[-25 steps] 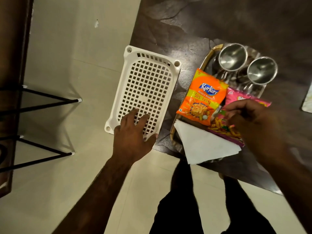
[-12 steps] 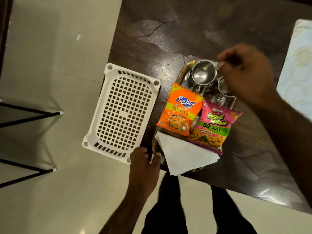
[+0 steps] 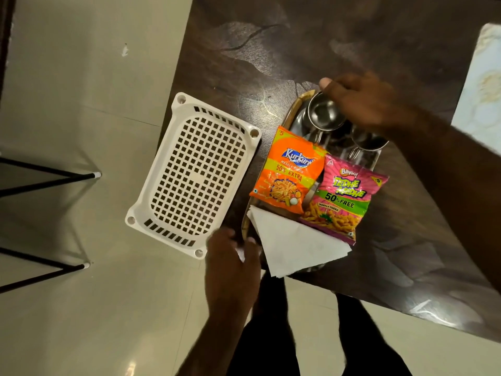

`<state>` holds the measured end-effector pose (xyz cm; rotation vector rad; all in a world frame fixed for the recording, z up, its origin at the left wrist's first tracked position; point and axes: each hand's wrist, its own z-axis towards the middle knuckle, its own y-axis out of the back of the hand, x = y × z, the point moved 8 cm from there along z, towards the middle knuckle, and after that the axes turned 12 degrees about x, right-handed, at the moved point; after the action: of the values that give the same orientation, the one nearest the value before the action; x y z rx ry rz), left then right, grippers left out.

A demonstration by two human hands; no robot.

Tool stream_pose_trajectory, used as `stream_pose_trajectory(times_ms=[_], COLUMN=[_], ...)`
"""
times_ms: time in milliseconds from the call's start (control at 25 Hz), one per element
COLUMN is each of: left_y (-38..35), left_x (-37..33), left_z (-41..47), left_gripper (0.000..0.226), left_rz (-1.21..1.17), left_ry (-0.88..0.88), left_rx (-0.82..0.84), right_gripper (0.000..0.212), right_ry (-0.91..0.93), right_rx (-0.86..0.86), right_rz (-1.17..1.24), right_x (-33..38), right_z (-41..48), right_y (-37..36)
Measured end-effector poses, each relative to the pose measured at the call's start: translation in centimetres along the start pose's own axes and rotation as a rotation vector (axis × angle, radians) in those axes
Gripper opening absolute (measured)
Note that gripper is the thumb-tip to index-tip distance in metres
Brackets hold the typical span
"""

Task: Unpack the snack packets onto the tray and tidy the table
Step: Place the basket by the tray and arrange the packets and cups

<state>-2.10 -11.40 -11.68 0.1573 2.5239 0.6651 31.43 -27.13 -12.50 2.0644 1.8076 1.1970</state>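
Left grip (image 3: 233,256) holds tray (image 3: 294,109); right grip (image 3: 363,101) holds cup (image 3: 324,112) (packets: Kurkure (image 3: 287,172), Bingo (image 3: 344,196)).

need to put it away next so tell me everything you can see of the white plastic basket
The white plastic basket is rectangular with rounded corners: a grid of square holes, slots along both short ends, a round socket at each corner. It lies flat and askew at the dark table's left edge, mostly against the floor; its support is hidden. The steel tray lies just right of it. The left hand is at its near right corner; contact is unclear.
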Motion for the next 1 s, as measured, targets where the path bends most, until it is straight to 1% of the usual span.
stream_pose_trajectory(times_ms=[40,80,120,160,200,240,320,400,480,640,800,920,1000], left_y=[1.8,3.4,4.8,5.9,6.4,6.4,5.3,4.2,3.9,3.9,3.9,4.3,4.3], left_x=[-1.0,-1.5,-1.7,-1.8,-1.9,-2.1,-2.4,-2.5,-2.6,-3.0,-2.9,-2.5,-2.4], left_z=[-0.1,0.0,0.6,1.7,3.1,4.7,7.5,9.1,9.7,9.6,9.5,9.4,9.2], left_gripper=[0.031,0.036,0.040,0.046,0.055,0.063,0.074,0.077,0.076,0.075,0.076,0.077,0.077], left_rz=[0.174,0.305,0.403,0.495,0.590,0.676,0.766,0.756,0.720,0.649,0.616,0.614,0.636], left_ry=[-0.135,-0.216,-0.255,-0.259,-0.235,-0.198,-0.140,-0.128,-0.121,-0.115,-0.090,-0.086,-0.091], left_rx=[-0.106,-0.189,-0.245,-0.263,-0.236,-0.172,-0.028,0.015,-0.014,-0.065,-0.074,-0.099,-0.097], right_gripper=[0.058,0.059,0.059,0.058,0.057,0.057,0.058,0.057,0.055,0.054,0.054,0.051,0.054], right_ry=[0.006,0.011,0.018,0.024,0.026,0.023,0.019,0.014,0.023,0.035,0.023,0.052,0.062], right_rx=[-0.007,0.003,0.014,0.024,0.037,0.044,0.053,0.063,0.082,0.075,0.077,0.080,0.093], right_rz=[0.007,0.021,0.048,0.086,0.131,0.167,0.201,0.259,0.299,0.300,0.291,0.283,0.279], right_x=[-0.1,-0.3,-0.4,-0.5,-0.5,-0.6,-0.8,-1.1,-1.2,-1.4,-1.6,-1.6,-1.7], right_z=[0.0,0.1,0.3,0.4,0.5,0.6,0.8,0.9,1.0,1.2,1.4,1.5,1.6], right_y=[0.2,0.2,0.2,0.2,0.1,0.0,-0.1,-0.3,-0.6,-0.6,-0.6,-0.4,-0.4])
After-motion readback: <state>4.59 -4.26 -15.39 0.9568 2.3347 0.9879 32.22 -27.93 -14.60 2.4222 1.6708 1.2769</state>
